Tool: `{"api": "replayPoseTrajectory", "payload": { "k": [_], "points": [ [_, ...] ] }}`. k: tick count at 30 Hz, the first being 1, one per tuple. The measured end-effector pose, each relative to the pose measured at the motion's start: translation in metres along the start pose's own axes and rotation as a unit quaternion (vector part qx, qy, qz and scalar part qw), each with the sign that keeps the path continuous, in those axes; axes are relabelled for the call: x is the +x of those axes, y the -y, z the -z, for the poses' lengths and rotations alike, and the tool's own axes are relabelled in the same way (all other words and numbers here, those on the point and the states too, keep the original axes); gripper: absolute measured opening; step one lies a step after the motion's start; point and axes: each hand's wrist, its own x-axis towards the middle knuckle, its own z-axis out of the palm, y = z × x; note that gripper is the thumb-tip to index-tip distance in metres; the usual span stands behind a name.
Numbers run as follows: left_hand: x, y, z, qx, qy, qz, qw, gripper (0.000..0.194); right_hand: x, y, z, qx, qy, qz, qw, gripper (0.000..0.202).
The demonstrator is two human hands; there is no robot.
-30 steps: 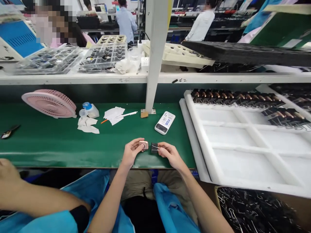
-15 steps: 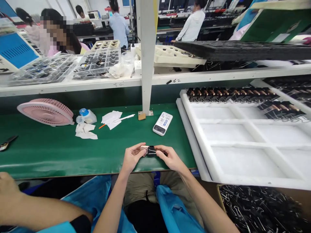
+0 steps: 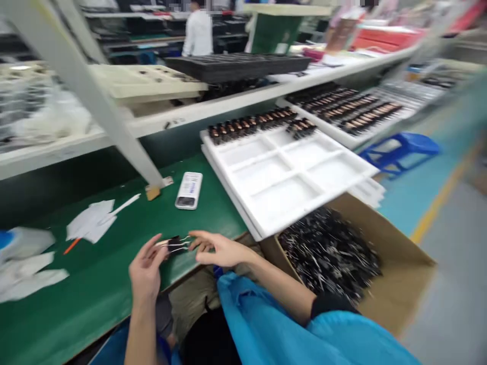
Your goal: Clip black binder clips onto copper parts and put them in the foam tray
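Over the near edge of the green work surface (image 3: 125,284), my left hand (image 3: 144,271) pinches a small pale copper-coloured piece (image 3: 163,243). A black binder clip (image 3: 175,245) sits on that piece, its two wire handles pointing right. My right hand (image 3: 220,249) is beside the handles with its fingers apart; whether a fingertip touches the wire is hard to tell. A cardboard box (image 3: 395,274) full of loose black binder clips (image 3: 331,253) stands below to the right.
A white tray (image 3: 262,230) with compartments lies to the right, rows of clipped pieces (image 3: 251,124) at its back. Beyond my hands is a white phone-like device (image 3: 189,190). A slanting post (image 3: 110,116), papers (image 3: 91,220) and a blue stool (image 3: 403,149) are also around.
My view has swung right, bringing the whole box and the stool into sight. My right hand has come off the binder clip's body and opened; my left still holds the piece.
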Motion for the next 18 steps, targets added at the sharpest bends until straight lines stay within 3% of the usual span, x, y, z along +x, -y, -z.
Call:
{"api": "replayPoseTrajectory", "payload": {
  "k": [3,5,6,8,10,11,14,18],
  "points": [
    [0.007,-0.003,0.000,-0.060,-0.036,-0.004,0.998,0.051,-0.074,0.008,0.030,0.025,0.157,-0.063,0.985,0.059],
    [0.010,-0.005,0.000,-0.075,-0.055,0.009,0.996,0.047,-0.131,0.006,0.058,0.027,0.175,-0.133,0.975,0.049],
    [0.011,-0.006,0.000,-0.077,-0.060,0.012,0.995,0.044,-0.158,0.001,0.074,0.025,0.116,-0.176,0.977,0.048],
    [0.010,-0.008,-0.001,-0.076,-0.058,0.005,0.995,0.039,-0.200,-0.016,0.111,0.001,-0.111,-0.260,0.959,0.046],
    [0.009,-0.010,-0.002,-0.072,-0.046,-0.006,0.996,0.035,-0.223,-0.040,0.147,-0.047,-0.330,-0.307,0.892,0.043],
    [0.008,-0.011,-0.003,-0.068,-0.039,-0.005,0.997,0.034,-0.228,-0.054,0.163,-0.066,-0.394,-0.318,0.860,0.041],
    [0.007,-0.013,-0.005,-0.050,-0.035,0.019,0.998,0.033,-0.222,-0.092,0.195,-0.085,-0.447,-0.332,0.827,0.036],
    [0.005,-0.015,-0.006,-0.035,-0.039,0.032,0.998,0.037,-0.204,-0.127,0.206,-0.077,-0.446,-0.279,0.847,0.032]
  ]
}}
